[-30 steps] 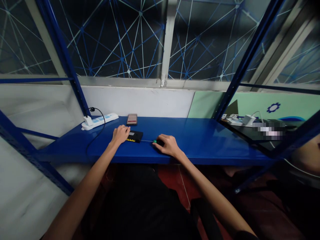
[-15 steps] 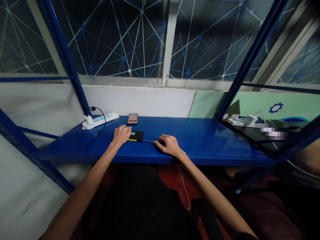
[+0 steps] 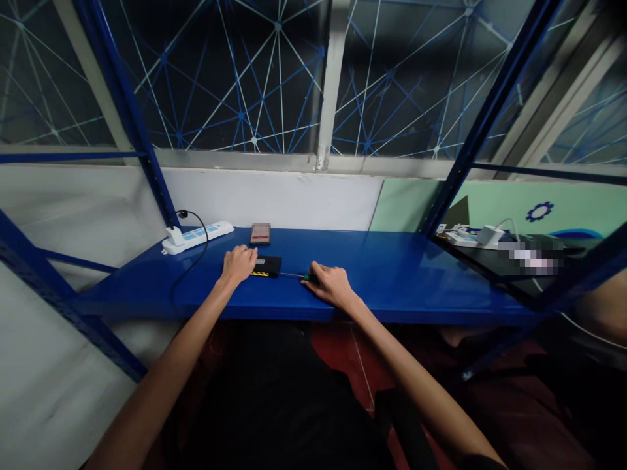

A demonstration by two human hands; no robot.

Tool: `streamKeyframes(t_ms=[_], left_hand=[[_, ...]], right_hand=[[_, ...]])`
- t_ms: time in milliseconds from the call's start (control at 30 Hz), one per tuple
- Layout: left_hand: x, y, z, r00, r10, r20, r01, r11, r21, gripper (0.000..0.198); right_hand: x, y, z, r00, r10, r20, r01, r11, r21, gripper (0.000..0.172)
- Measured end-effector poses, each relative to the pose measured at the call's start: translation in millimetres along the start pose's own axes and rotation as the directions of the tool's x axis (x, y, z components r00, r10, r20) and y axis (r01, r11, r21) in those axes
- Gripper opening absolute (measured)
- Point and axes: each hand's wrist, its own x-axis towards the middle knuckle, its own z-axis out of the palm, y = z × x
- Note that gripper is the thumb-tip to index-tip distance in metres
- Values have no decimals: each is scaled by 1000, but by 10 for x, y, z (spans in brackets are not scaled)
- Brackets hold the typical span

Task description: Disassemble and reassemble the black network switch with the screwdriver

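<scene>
The left hand (image 3: 238,264) lies on a black box (image 3: 270,265); whether its fingers grip, I cannot tell. The right hand (image 3: 332,286) clasps a screwdriver (image 3: 307,277).

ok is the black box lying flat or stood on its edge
Flat: the black box shows its broad face upward on the blue table, left hand on one end.
</scene>
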Motion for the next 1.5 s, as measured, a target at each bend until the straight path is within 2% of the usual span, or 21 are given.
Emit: streamKeyframes(t_ms=[167,567,833,1033,1267,1500], left_hand=[[8,-8,19,1000,-2,-4,2,1000,-11,58],[8,-20,37,1000,7,-15,-8,1000,-24,59],[3,-21,45,999,17,-27,-17,1000,-6,59],[4,-7,12,1000,6,-9,-6,1000,-3,59],[-1,0,-14,1000,-10,5,10,1000,-21,58],[8,-30,51,1000,0,-15,-1,999,-32,60]], right_hand=[[8,-51,-39,1000,9,-14,-10,1000,-16,46],[19,76,60,997,-5,-78,9,999,54,40],[29,6,69,999,33,24,-32,999,-27,45],[16,-47,-5,999,46,-27,-45,999,22,52],[-1,-10,-27,994,90,-64,-88,996,34,48],[21,37,19,995,56,-77,-53,998,36,39]])
